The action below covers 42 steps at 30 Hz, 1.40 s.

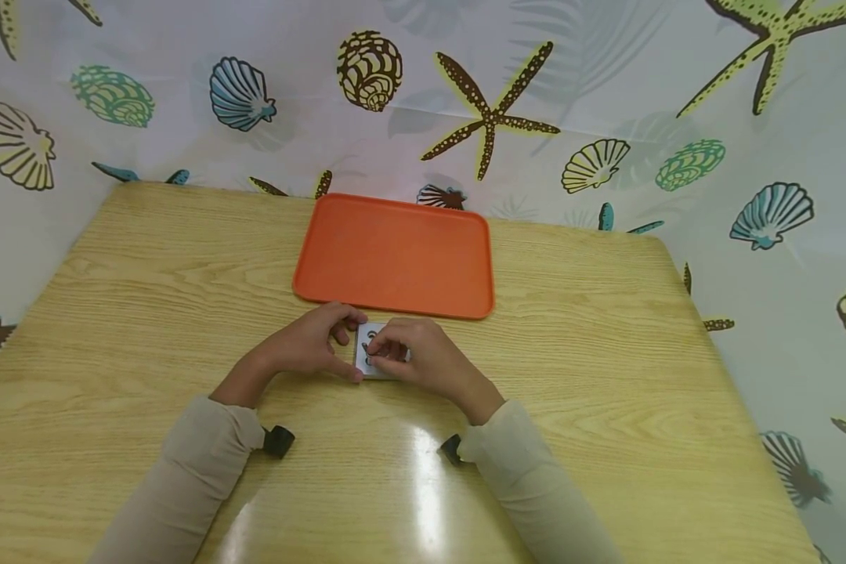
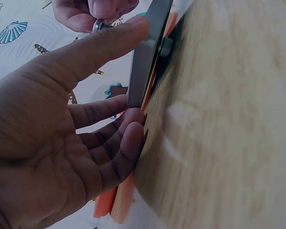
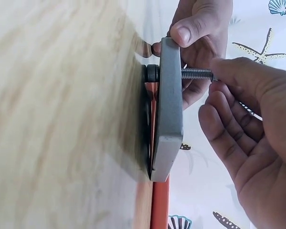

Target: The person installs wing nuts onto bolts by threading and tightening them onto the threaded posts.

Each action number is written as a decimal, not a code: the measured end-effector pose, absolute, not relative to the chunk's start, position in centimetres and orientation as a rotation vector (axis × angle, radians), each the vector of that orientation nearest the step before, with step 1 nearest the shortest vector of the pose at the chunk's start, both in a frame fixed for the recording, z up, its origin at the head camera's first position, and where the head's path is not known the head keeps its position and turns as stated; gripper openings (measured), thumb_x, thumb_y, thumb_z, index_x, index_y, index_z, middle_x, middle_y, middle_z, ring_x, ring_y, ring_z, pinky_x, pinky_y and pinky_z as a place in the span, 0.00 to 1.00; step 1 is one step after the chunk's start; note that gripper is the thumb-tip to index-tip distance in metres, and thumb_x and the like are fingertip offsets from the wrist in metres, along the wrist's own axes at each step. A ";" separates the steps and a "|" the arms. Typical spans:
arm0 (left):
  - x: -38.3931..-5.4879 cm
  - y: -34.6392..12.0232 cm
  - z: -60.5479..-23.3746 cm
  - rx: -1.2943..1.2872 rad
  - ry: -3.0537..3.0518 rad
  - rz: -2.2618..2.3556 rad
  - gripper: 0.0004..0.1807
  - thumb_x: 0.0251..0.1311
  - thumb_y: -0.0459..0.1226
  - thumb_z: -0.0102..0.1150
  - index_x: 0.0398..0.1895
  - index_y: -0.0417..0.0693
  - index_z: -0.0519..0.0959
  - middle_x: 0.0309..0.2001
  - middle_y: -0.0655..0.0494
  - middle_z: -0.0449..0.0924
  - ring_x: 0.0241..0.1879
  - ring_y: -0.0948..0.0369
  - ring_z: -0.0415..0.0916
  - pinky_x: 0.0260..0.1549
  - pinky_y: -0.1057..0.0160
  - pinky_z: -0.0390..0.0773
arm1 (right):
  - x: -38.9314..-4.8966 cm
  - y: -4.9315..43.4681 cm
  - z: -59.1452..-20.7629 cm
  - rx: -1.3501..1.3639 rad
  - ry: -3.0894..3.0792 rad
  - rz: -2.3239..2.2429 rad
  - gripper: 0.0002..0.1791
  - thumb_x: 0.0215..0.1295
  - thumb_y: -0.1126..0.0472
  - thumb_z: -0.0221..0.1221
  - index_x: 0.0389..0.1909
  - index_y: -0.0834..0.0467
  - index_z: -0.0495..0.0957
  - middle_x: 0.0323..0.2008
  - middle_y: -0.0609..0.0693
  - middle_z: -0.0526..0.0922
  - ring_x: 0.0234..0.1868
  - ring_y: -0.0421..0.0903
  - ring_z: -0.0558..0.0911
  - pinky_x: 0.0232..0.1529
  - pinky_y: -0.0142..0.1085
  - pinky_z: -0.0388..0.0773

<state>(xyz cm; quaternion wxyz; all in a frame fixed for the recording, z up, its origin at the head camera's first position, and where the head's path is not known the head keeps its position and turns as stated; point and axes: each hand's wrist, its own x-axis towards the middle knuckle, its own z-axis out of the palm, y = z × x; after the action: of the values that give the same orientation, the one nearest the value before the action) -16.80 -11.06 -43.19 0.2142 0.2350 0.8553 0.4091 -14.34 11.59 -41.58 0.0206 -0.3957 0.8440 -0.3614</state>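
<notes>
Pinching a threaded bolt [image 3: 196, 74] with my right hand [image 1: 421, 351], left hand [image 1: 310, 343] gripping the metal plate [image 3: 168, 109], I was seemingly mid-threading and next probably needed steady twisting.

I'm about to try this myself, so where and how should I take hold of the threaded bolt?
Probably pinch the upper end of the threaded bolt between thumb and fingertip, coming from above and the right, as the right hand does. Its shaft stands up from the grey plate, partly exposed, while the left hand holds the plate's left side.
</notes>
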 end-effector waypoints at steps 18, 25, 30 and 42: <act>-16.8 -11.1 -43.3 0.654 2.373 1.130 0.45 0.43 0.44 0.82 0.65 0.40 0.69 0.58 0.47 0.73 0.49 0.54 0.72 0.43 0.61 0.78 | -14.5 11.8 -41.6 -1.233 2.638 -1.106 0.04 0.66 0.65 0.64 0.37 0.59 0.86 0.46 0.53 0.84 0.43 0.46 0.83 0.44 0.37 0.82; -16.8 -11.1 -43.2 0.650 2.370 1.135 0.45 0.43 0.43 0.82 0.65 0.39 0.69 0.59 0.47 0.73 0.50 0.54 0.72 0.44 0.60 0.77 | -14.5 11.6 -41.6 -1.215 2.656 -1.100 0.03 0.65 0.64 0.65 0.37 0.59 0.86 0.42 0.50 0.87 0.42 0.44 0.84 0.44 0.34 0.82; -16.8 -11.0 -43.1 0.642 2.363 1.141 0.45 0.43 0.43 0.82 0.65 0.39 0.69 0.59 0.46 0.73 0.49 0.54 0.71 0.44 0.60 0.77 | -14.5 11.7 -41.6 -1.214 2.665 -1.096 0.03 0.64 0.65 0.66 0.37 0.58 0.84 0.38 0.49 0.86 0.39 0.44 0.85 0.44 0.31 0.82; -16.6 -11.0 -43.0 0.649 2.367 1.142 0.44 0.44 0.43 0.81 0.64 0.38 0.69 0.59 0.45 0.73 0.50 0.53 0.72 0.43 0.62 0.77 | -14.6 12.1 -41.6 -1.238 2.620 -1.088 0.06 0.64 0.68 0.63 0.40 0.60 0.84 0.37 0.50 0.86 0.36 0.41 0.82 0.41 0.30 0.81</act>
<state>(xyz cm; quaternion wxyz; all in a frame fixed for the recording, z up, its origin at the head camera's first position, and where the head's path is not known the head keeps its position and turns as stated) -16.63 -10.98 -43.03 0.2158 0.2342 0.8538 0.4118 -14.56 12.14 -41.63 0.0229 -0.3998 0.8462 -0.3515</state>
